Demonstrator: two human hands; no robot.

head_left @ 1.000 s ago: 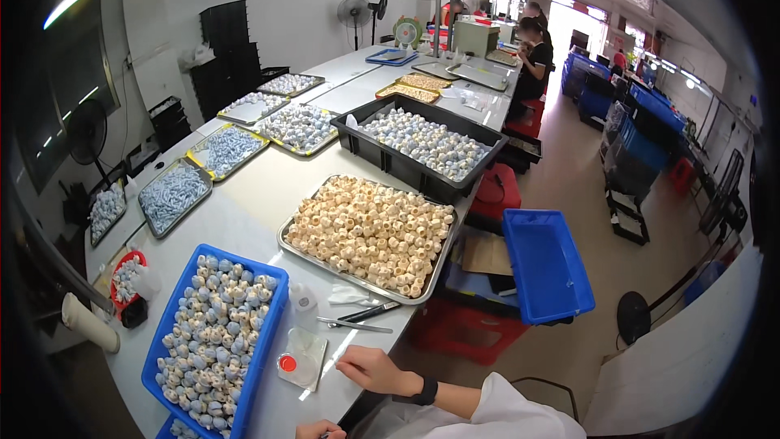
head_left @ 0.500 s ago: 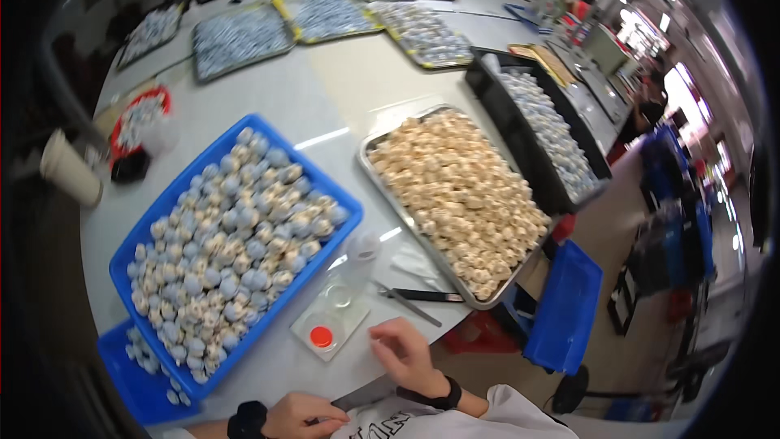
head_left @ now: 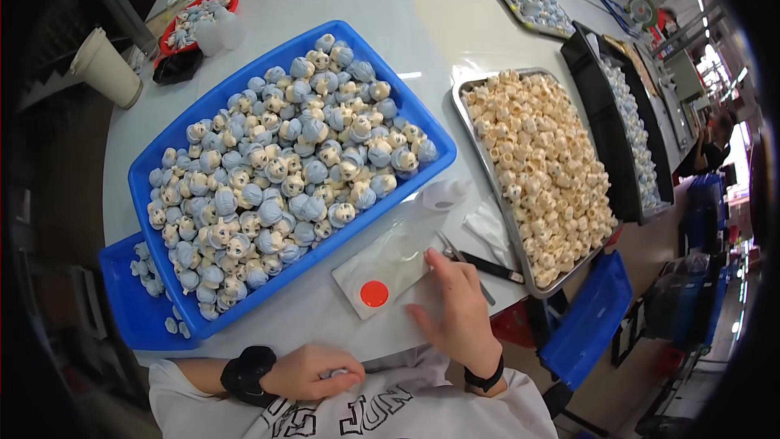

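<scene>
Disc [head_left: 374,293], red, left of the right hand [head_left: 458,309]: thumb and fingers apart, nothing seen held. Left hand [head_left: 312,371] curled round small bluish piece [head_left: 334,373].

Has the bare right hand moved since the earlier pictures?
Yes: the right hand moved forward, judged against the pale rectangular pad with the red disc.

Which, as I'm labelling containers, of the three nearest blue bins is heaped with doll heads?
The large blue bin; the small blue bin at its lower left shows few pieces, the blue bin beside the table none.
</scene>
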